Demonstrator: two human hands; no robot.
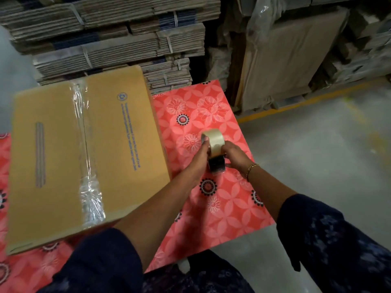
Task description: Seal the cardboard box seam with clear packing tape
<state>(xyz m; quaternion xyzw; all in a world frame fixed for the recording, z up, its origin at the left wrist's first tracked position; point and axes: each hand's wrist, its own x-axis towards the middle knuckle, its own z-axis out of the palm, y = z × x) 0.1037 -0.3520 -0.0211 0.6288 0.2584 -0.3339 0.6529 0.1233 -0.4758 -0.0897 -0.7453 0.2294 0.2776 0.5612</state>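
A closed brown cardboard box (53,157) lies on the left of a red flowered table (211,218). Clear packing tape (83,132) runs along its middle seam, wrinkled at the near end. To the right of the box, both hands hold a tape dispenser (215,153) with a roll of clear tape on top and a dark body below. My left hand (201,153) grips the roll's left side. My right hand (233,153) holds the dispenser from the right. The dispenser is off the box, over the tablecloth.
Bundled stacks of flat cardboard (105,39) rise behind the table. Wrapped cardboard sheets (285,66) lean at the back right. A grey floor (317,176) with a yellow line (296,100) lies to the right of the table's edge.
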